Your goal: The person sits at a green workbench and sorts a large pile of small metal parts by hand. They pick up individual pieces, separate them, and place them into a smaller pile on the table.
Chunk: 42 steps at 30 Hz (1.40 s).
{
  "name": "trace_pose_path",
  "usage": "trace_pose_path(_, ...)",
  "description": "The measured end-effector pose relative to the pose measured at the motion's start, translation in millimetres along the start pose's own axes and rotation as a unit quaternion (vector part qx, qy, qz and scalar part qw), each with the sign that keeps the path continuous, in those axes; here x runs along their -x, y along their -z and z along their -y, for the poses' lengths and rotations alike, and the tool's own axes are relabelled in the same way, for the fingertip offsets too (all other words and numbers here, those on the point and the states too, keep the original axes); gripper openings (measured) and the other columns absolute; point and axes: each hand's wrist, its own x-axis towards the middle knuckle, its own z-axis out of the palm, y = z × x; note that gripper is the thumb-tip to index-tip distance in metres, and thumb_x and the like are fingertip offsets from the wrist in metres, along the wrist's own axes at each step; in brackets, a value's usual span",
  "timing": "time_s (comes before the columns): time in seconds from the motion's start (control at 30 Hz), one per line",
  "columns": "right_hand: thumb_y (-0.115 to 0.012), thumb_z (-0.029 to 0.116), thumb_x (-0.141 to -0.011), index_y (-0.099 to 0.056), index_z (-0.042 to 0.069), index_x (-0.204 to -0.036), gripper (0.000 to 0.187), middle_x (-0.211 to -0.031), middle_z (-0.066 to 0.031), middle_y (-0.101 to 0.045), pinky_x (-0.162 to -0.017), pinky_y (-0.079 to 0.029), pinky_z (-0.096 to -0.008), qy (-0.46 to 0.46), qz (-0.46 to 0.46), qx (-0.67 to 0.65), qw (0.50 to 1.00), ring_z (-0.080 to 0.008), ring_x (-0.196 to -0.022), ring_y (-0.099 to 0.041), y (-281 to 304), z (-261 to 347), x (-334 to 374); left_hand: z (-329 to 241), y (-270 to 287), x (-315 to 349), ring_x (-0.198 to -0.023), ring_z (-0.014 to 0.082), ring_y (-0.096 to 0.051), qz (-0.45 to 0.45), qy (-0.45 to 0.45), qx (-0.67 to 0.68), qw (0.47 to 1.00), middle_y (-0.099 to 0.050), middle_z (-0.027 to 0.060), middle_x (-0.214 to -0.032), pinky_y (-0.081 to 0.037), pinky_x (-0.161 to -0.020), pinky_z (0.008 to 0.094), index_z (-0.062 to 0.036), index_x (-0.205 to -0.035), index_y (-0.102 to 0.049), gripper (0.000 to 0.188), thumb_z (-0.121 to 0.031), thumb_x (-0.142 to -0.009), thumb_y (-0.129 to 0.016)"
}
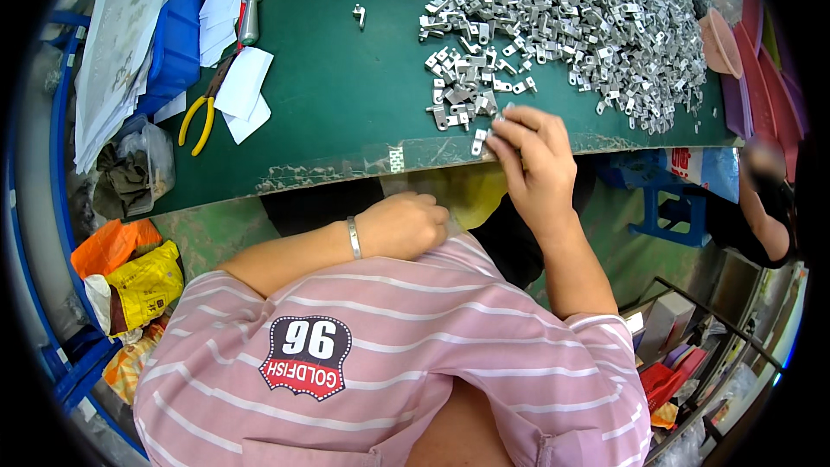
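Note:
My right hand (538,156) is over the near edge of the green table, thumb and fingers drawn together around a small silvery metal bracket (498,119), mostly hidden by the fingertips. Just left of the thumb, another metal bracket (478,142) lies on the table edge. A small cluster of the same brackets (458,86) lies just beyond the fingers. Behind it spreads a large heap of them (579,17). My left hand (406,225) rests in a loose fist against my lap, below the table edge, with its fingertips hidden.
Yellow-handled pliers (197,125), white paper slips (244,82) and a blue bin (177,43) are at the table's left. An orange-pink basket (721,43) stands beyond the heap at right. A blue stool (673,216) and another person's arm (765,216) are at right.

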Motion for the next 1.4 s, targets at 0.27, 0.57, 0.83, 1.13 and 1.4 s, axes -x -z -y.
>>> trace_pose_path(0.27,-0.078,0.006,-0.075,-0.070,0.007,-0.101,0.027,-0.102,-0.0092,-0.065,-0.080,-0.044,-0.0406,0.091,0.051,-0.055,0.993,-0.0278,-0.092,-0.062,4.0,21.0,12.5,-0.8,6.0,8.7,-0.077,0.0219,-0.058,-0.016,-0.041,-0.023,0.999,-0.055,0.0042,-0.078,-0.047,-0.065,0.0345,-0.0071,-0.080,-0.067,0.013,-0.019,-0.076,-0.062)
trace_pose_path(0.57,-0.072,-0.010,-0.072,-0.070,0.002,-0.101,0.031,-0.103,-0.0126,-0.066,-0.077,-0.053,-0.0404,0.097,-0.002,-0.044,0.994,-0.0319,-0.091,-0.064,-8.7,5.2,0.6,1.9,5.8,11.7,-0.076,0.0228,-0.057,-0.012,-0.037,0.001,0.999,-0.054,0.0046,-0.077,-0.047,-0.063,0.0357,-0.0075,-0.076,-0.064,0.013,-0.020,-0.075,-0.062)
trace_pose_path(0.83,-0.075,0.001,-0.074,-0.070,0.003,-0.110,0.037,-0.114,-0.0125,-0.064,-0.086,-0.048,-0.0426,0.068,0.025,-0.063,0.995,-0.0311,-0.103,-0.061,-11.2,20.7,8.9,2.0,6.8,8.8,-0.077,0.0242,-0.059,-0.004,-0.030,0.018,0.999,-0.057,0.0053,-0.078,-0.049,-0.067,0.0379,-0.0066,-0.076,-0.065,0.013,-0.019,-0.074,-0.063)
trace_pose_path(1.13,-0.074,0.006,-0.072,-0.071,0.004,-0.103,0.030,-0.113,-0.0103,-0.066,-0.084,-0.049,-0.0428,0.131,0.065,-0.089,0.985,-0.0300,-0.103,-0.063,-24.2,25.5,16.3,0.1,7.9,10.7,-0.082,0.0237,-0.062,0.002,-0.005,0.010,1.000,-0.063,0.0055,-0.085,-0.051,-0.071,0.0360,-0.0056,-0.078,-0.070,0.015,-0.019,-0.073,-0.064)
trace_pose_path(1.4,-0.069,0.000,-0.073,-0.069,0.003,-0.111,0.038,-0.115,-0.0128,-0.064,-0.091,-0.049,-0.0430,0.065,-0.010,0.086,0.994,-0.0343,-0.108,-0.061,-21.9,24.2,-37.1,2.2,7.4,10.8,-0.079,0.0233,-0.060,-0.004,-0.028,-0.006,1.000,-0.058,0.0045,-0.079,-0.050,-0.067,0.0357,-0.0079,-0.074,-0.066,0.011,-0.019,-0.074,-0.063)
